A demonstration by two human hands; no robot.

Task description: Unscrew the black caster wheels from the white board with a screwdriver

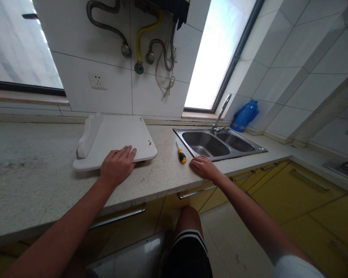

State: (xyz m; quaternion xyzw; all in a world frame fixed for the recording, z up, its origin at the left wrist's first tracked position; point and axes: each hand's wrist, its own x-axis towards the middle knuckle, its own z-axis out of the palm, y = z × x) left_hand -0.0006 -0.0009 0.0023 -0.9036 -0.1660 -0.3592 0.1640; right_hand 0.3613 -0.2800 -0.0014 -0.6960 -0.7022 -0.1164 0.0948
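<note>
My left hand (118,164) lies with fingers stretched over the near edge of a flat white panel (123,133) with rounded corners. A raised white strip (89,135) runs along the panel's left side, and small fittings show near its right edge. On the counter's front edge, close to the sink corner, rests my right hand (202,166), its fingers lying flat. Just left of it is a yellow-and-black screwdriver (181,155), its shaft pointing towards the wall. Neither hand touches the screwdriver.
A steel double sink (210,143) with a tap (220,114) is set into the speckled counter (159,173). A blue thermos flask (245,116) stands in the corner. Hoses (146,29) hang on the tiled wall. Yellow cabinets (304,193) with bar handles are below.
</note>
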